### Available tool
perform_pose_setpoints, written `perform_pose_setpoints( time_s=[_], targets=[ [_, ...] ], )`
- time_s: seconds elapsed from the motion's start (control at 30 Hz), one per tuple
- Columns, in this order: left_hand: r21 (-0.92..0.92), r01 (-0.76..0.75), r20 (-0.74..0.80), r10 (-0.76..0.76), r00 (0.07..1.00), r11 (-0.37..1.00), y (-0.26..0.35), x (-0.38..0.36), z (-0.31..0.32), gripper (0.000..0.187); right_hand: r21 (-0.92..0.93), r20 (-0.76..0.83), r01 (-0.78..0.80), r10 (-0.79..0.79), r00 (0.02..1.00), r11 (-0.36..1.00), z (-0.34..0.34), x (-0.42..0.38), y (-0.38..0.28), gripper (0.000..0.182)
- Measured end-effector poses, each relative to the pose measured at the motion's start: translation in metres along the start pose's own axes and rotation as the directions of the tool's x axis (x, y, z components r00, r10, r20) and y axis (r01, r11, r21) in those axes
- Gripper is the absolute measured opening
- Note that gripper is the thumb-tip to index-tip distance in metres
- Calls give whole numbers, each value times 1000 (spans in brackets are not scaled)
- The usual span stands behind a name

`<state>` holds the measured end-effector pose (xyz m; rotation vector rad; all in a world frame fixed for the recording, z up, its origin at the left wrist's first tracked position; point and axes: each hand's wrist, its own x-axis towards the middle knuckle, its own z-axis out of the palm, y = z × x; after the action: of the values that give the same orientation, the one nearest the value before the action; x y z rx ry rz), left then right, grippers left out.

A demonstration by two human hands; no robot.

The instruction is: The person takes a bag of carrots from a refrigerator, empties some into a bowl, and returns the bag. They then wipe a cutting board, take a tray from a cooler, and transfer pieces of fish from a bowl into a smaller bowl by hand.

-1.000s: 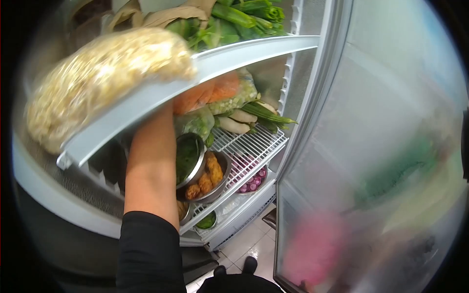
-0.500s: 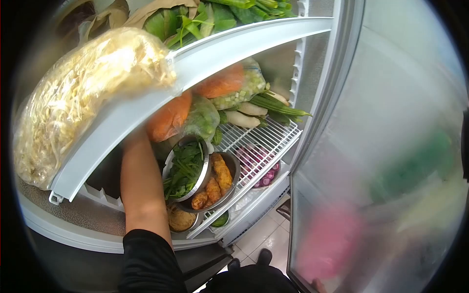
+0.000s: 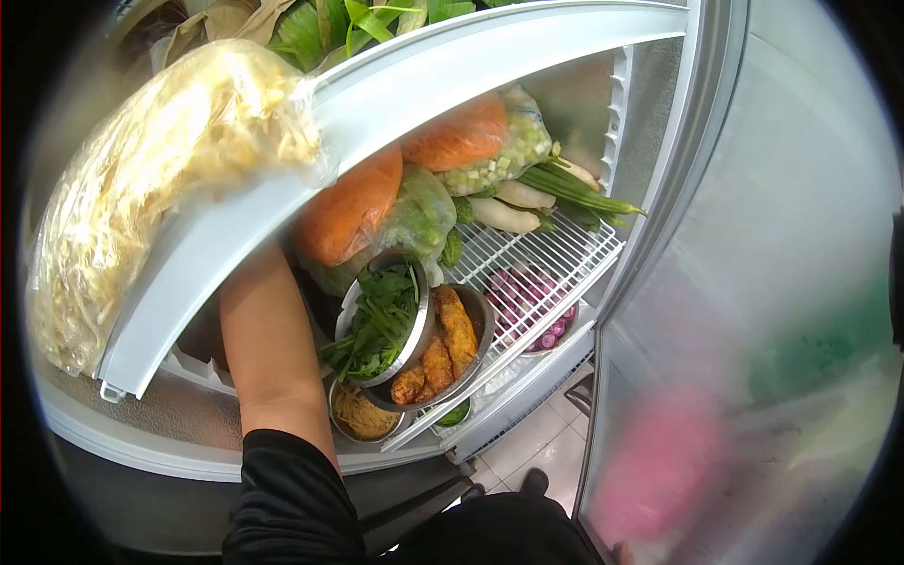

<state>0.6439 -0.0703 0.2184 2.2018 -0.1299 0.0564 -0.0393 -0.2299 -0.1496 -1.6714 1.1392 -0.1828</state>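
Observation:
My left forearm (image 3: pixel 271 348), in a black sleeve, reaches into the fridge under the upper shelf's front edge (image 3: pixel 395 89). My left hand is hidden behind that edge, so what it touches cannot be seen. Right of the forearm, a steel bowl of leafy greens (image 3: pixel 384 315) leans tilted on a bowl of browned, fried-looking pieces (image 3: pixel 443 353). Below them sits a bowl of shredded tan food (image 3: pixel 363 414). Bags of orange food (image 3: pixel 356 207) lie behind the greens. At the bottom, a fingertip (image 3: pixel 622 554), apparently of my right hand, shows by the door; its other fingers are hidden.
A bulging clear bag of pale yellow food (image 3: pixel 179 179) overhangs the upper shelf at left. On the wire shelf (image 3: pixel 556 250) lie white radishes (image 3: pixel 504 215) and long green pods (image 3: pixel 584 191). Purple onions (image 3: pixel 532 301) sit beneath. The frosted door (image 3: pixel 716 235) stands open at right.
The camera view has shifted, so the fridge contents and door appear farther right. My left arm still reaches under the upper shelf. The bowls keep their arrangement.

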Motion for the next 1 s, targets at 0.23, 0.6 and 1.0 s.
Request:
perform_pose_setpoints(
  time_s=[0.23, 0.6, 1.0],
  targets=[
    [-24, 9, -7, -9, 1000, 1000, 1, 5, 7, 49, -2, 10, -1, 1, 1000, 1000, 8, 5, -6, 75],
    [-45, 27, -25, -28, 999, 999, 2, 5, 15, 45, -8, 27, -27, 27, 999, 1000, 9, 12, -6, 76],
    [-111, 21, -40, -25, 999, 994, 6, 0, 30, 41, -3, 5, 11, -11, 1000, 1000, 10, 3, 3, 77]
  ],
)
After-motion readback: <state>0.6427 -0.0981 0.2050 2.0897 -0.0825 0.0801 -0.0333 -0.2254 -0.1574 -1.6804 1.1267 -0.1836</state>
